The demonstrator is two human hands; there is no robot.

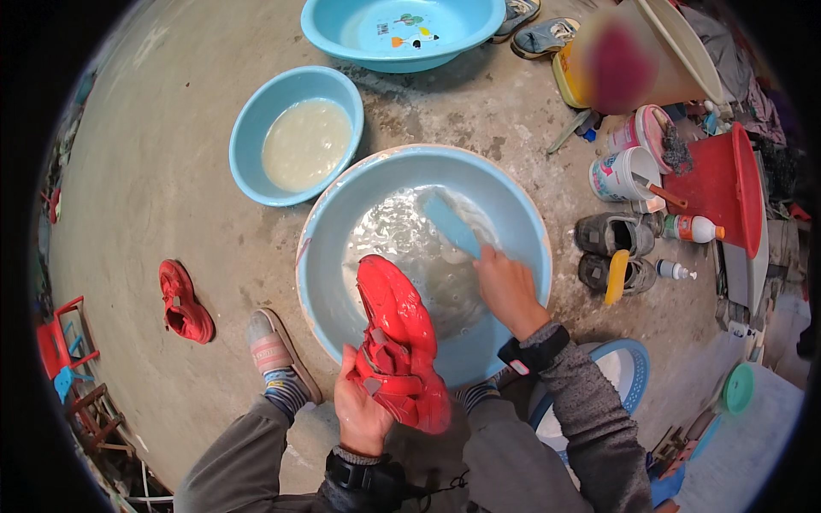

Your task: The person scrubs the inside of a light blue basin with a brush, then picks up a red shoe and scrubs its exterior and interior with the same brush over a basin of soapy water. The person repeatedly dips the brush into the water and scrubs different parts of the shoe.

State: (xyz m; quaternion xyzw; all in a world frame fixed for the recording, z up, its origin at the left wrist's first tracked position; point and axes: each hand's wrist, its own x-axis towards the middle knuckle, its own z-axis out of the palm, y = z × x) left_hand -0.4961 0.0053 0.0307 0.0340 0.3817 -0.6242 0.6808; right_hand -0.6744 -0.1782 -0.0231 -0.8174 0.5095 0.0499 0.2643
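My left hand (360,407) grips a wet red sneaker (401,346) at its heel end, tilted on its side over the near rim of a large blue basin (312,301). My right hand (510,288) holds the handle of a light-blue scrub brush (449,221). The brush head is at the cloudy water (410,224) in the basin, and its bristles are hard to make out. The sneaker and the brush are apart. A second red sneaker (186,304) rests on the concrete floor to the left.
A smaller blue basin (242,157) holds murky water; a wide blue basin (321,32) stands behind it. On the right are dark shoes (593,234) with a yellow brush (616,277), a bottle (693,228), a white tub (609,176) and a red basin (705,192). A blue-rimmed basket (635,365) sits by my right arm.
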